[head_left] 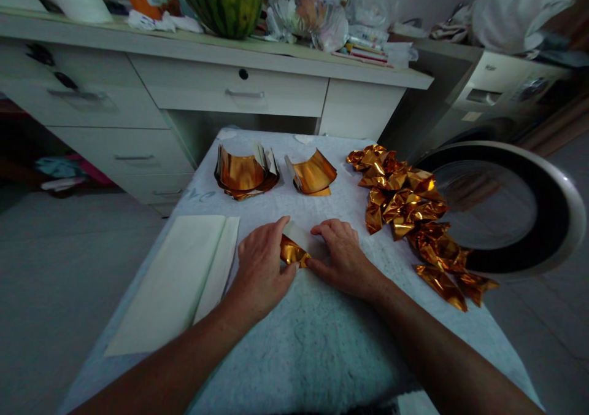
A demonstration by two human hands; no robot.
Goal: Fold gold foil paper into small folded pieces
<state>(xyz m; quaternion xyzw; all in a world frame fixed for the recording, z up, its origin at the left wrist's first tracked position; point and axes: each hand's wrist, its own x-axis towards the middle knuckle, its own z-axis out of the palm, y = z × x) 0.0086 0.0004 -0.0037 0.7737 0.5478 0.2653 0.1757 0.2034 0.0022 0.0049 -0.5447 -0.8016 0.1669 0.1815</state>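
Pinching the near side of a gold foil sheet (293,252), the left hand (260,261) has it at 3 o'clock. The right hand (343,258) sets thumb and fingertips on the opposite end — for it, the sheet lies at 9 o'clock. On the cloth-covered counter (294,341), seen from the sheet, a thick curled stack (242,172) stands at 11 o'clock, a thinner stack (315,172) just past 12, folded gold pieces (405,209) at 2 — and white paper (175,274) near 9, just beside the left hand.
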